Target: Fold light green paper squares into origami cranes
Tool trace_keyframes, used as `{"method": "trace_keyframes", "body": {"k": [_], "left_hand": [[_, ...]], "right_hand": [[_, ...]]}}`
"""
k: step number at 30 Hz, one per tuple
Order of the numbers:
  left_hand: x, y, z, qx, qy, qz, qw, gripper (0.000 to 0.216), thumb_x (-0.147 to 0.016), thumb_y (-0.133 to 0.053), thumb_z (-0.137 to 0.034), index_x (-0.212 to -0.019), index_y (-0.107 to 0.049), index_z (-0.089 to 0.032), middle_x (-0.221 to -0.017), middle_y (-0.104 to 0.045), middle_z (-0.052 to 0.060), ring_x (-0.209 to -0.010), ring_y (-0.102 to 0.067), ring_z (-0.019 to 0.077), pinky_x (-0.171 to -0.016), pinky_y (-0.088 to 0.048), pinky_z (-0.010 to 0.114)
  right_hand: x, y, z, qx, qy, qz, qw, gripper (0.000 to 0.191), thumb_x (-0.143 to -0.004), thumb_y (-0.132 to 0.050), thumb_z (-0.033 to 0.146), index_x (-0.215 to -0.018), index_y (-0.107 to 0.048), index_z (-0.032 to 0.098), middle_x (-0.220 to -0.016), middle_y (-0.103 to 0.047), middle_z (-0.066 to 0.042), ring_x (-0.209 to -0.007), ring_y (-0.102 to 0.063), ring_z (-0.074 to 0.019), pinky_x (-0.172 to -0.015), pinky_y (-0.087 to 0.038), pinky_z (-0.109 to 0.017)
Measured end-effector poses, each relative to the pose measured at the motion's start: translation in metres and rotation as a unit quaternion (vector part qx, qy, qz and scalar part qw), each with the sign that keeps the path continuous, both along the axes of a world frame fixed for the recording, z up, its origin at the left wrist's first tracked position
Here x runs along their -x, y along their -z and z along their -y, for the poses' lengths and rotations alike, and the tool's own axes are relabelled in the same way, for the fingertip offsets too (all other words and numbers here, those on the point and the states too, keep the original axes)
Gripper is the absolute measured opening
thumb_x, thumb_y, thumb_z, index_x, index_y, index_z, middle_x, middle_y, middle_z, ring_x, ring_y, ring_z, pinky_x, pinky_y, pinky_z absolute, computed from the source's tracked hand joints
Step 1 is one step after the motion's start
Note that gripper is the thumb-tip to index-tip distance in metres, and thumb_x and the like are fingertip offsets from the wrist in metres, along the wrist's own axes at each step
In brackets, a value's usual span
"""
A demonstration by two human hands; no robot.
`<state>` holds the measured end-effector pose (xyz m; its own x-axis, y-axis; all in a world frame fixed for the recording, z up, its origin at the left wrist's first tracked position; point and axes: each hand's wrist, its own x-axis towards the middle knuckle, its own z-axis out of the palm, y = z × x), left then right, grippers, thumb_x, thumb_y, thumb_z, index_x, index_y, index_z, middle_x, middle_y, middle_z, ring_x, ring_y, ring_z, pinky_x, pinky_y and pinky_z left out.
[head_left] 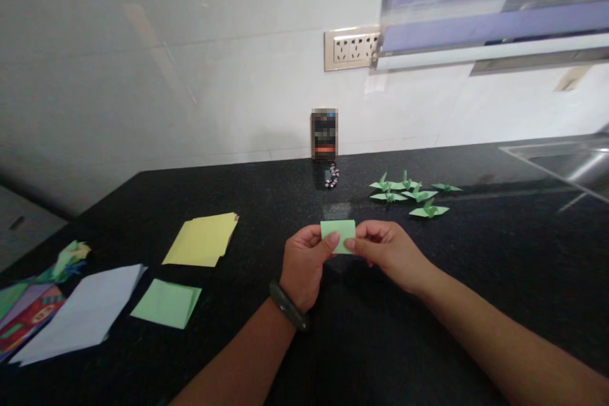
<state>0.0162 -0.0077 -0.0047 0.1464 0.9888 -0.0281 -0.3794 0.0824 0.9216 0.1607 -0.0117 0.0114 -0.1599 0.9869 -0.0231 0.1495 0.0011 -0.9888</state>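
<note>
Between my two hands is a small folded piece of light green paper (340, 228), raised a little above the black countertop. My left hand (307, 260) pinches its left part, thumb on the front face. On the right edge, the thumb and fingers of my right hand (387, 250) grip the paper too. A dark bangle (288, 306) circles my left wrist. Several green folded paper cranes (429, 210) stand beyond my right hand. To the left of my left hand lies a small stack of green paper squares (166, 303).
Yellow paper sheets (202, 241) and white sheets (95, 307) lie on the black countertop (228, 342) at left, beside a colourful packet (35, 317). A phone (325, 134) with a beaded strap (332, 176) leans on the wall below a socket (352, 48). A metal sink edge (547, 165) is at far right.
</note>
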Motion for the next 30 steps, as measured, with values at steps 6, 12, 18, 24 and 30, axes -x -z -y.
{"method": "trace_keyframes", "body": {"k": [6,12,18,24,30], "left_hand": [[0.0007,-0.0013,-0.0006,0.007,-0.019,-0.005,1.0,0.017,-0.071,-0.064,-0.029,-0.077,-0.065,-0.014,-0.071,-0.065,0.002,-0.064,-0.056,0.0095,-0.059,-0.044,0.021],[-0.0003,-0.0029,0.0008,0.027,0.024,-0.042,0.998,0.015,-0.067,-0.067,-0.026,-0.072,-0.063,-0.013,-0.064,-0.063,0.001,-0.059,-0.055,0.0089,-0.055,-0.042,0.02],[-0.0037,-0.0063,0.006,0.036,0.12,-0.134,0.983,0.018,-0.061,-0.07,-0.027,-0.064,-0.064,-0.011,-0.052,-0.058,0.0,-0.048,-0.05,0.0078,-0.047,-0.037,0.019],[-0.002,-0.0034,0.0017,0.063,0.044,-0.057,0.995,0.023,-0.062,-0.071,-0.029,-0.073,-0.064,-0.011,-0.059,-0.061,0.001,-0.053,-0.055,0.0087,-0.05,-0.041,0.019],[-0.0017,-0.0031,0.0022,0.03,0.033,-0.062,0.997,0.025,-0.068,-0.067,-0.03,-0.086,-0.065,-0.013,-0.071,-0.065,0.003,-0.059,-0.057,0.0088,-0.052,-0.043,0.018]], "right_hand": [[0.0024,0.0019,0.0004,-0.044,0.021,-0.001,0.999,0.019,-0.068,-0.062,0.03,-0.06,-0.053,0.016,-0.051,-0.045,0.005,-0.046,-0.038,-0.0069,-0.044,-0.03,-0.02],[0.0003,0.0057,-0.0004,-0.089,0.086,-0.006,0.992,0.017,-0.075,-0.057,0.033,-0.073,-0.057,0.016,-0.058,-0.052,0.003,-0.05,-0.044,-0.009,-0.046,-0.036,-0.021],[0.0003,0.0057,-0.0001,-0.095,0.095,-0.018,0.991,0.022,-0.071,-0.062,0.032,-0.087,-0.06,0.017,-0.068,-0.06,0.0,-0.057,-0.052,-0.0113,-0.051,-0.041,-0.022],[0.0017,0.0024,-0.0007,-0.028,0.031,-0.027,0.999,0.024,-0.07,-0.063,0.037,-0.075,-0.058,0.014,-0.061,-0.056,0.001,-0.05,-0.046,-0.0088,-0.044,-0.038,-0.021],[-0.0022,0.0048,-0.0012,-0.1,0.01,0.085,0.991,0.017,-0.078,-0.054,0.031,-0.076,-0.06,0.016,-0.059,-0.053,0.001,-0.052,-0.045,-0.0102,-0.049,-0.038,-0.023]]}}
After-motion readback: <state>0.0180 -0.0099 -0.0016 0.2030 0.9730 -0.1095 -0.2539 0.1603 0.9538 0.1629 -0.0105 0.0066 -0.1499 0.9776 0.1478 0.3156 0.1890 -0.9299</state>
